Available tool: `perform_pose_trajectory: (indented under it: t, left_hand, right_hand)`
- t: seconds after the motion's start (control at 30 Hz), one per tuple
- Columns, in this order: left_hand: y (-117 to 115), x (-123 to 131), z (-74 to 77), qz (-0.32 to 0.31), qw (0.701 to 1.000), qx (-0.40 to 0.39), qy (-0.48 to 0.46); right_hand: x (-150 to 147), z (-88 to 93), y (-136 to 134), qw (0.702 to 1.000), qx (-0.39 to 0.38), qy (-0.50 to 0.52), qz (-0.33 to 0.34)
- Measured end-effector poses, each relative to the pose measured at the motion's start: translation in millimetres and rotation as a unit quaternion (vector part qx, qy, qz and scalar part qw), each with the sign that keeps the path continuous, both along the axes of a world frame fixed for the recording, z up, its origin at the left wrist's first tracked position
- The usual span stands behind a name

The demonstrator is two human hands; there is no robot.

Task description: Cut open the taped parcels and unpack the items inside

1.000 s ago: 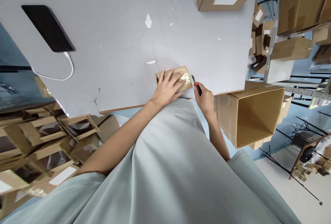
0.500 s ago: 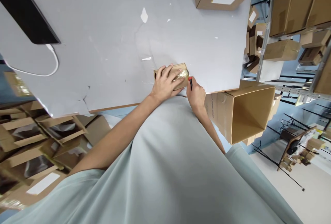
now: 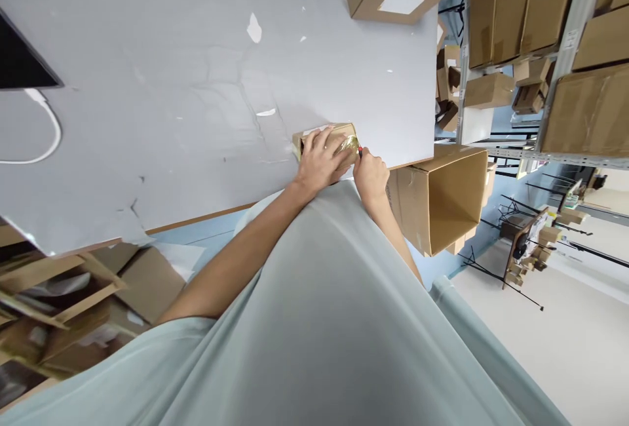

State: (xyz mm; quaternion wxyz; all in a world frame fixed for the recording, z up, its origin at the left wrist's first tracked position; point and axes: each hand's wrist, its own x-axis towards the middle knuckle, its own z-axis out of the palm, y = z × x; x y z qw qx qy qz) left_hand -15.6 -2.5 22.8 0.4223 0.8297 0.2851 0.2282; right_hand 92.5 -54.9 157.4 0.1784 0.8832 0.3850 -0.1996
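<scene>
While the left hand point(image 3: 322, 160) lies flat, fingers spread, pinning the small box point(image 3: 328, 139) at the table point(image 3: 196, 85) edge, the right hand point(image 3: 371, 175) grips a cutter point(image 3: 360, 151) at the box's taped end. Risk: blade slips toward the pinning fingers; box slides off the edge.

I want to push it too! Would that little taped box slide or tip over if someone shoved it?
The small cardboard box lies low and flat on the smooth grey table, so it would probably slide, not tip. Its shiny tape looks slippery. The left hand pressing on top probably keeps it from slipping.
</scene>
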Motion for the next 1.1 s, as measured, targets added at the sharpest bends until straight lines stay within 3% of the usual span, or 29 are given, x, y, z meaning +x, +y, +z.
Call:
perform_pose_trajectory:
  t: [0.2, 0.37, 0.53, 0.67, 0.87, 1.1]
  left_hand:
    - [4, 4, -0.5, -0.016, 1.000, 0.004, -0.019]
    - [14, 1, -2.5, -0.008, 1.000, 0.008, -0.019]
    - [14, -2, 1.2, -0.019, 1.000, 0.013, -0.007]
    - [12, -3, 2.7, -0.009, 1.000, 0.024, 0.000]
    - [13, -3, -3.2, -0.007, 0.999, 0.040, 0.008]
    - [16, -5, -13.8, -0.016, 0.997, 0.070, 0.023]
  right_hand:
    - [12, -5.5, 4, 1.000, 0.006, -0.020, -0.002]
    - [4, -4.0, -26, 1.000, -0.021, 0.006, -0.023]
    - [-3, -2.5, -47, 0.998, 0.047, 0.006, -0.031]
    - [-2, -3.2, -39, 0.997, 0.076, 0.025, -0.022]
    - [1, 1.8, -20, 0.998, 0.040, 0.046, -0.033]
    - [8, 6.7, -26, 0.997, 0.028, 0.070, -0.015]
